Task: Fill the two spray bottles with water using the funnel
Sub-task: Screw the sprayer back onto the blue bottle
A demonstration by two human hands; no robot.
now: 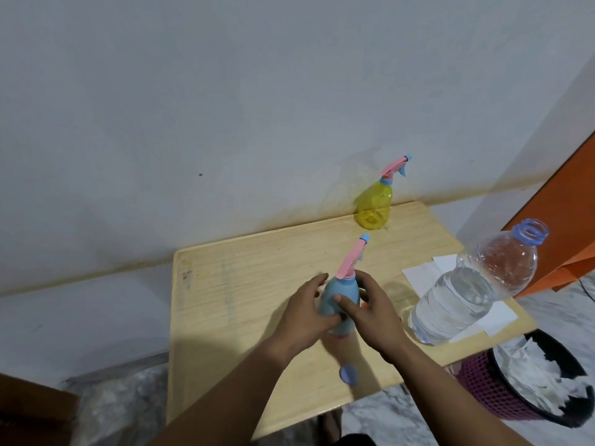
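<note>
Blue spray bottle (341, 302) stands near the middle of the wooden table (244, 284), w/ both hands around it. Left hand (306, 313) grips its left side, thumb curled over the front. Right hand (373, 312) grips the right side, thumb also on the front. Hands hide most of the body, so water level inside is not visible. Pink trigger head w/ blue nozzle is on top, tilted up to the right.

Nearer to the camera, a small blue cap (349, 375) lies on the table, blurred. Something orange shows between the right fingers and the bottle, too little to tell what it is.

Right of the hands is a big clear water bottle (467, 291), open at the top and approx. half full, standing on white paper sheets (421, 275). Beside the table edge on the floor is a purple mesh bin (483, 381) w/ dark liner and white crumpled paper, partly cut off by the frame.

Far corner of the table, close to the wall (225, 107): yellow spray bottle (375, 204), head on, well apart from the blue one. An orange surface (566, 201) is at the right edge, cut off.
</note>
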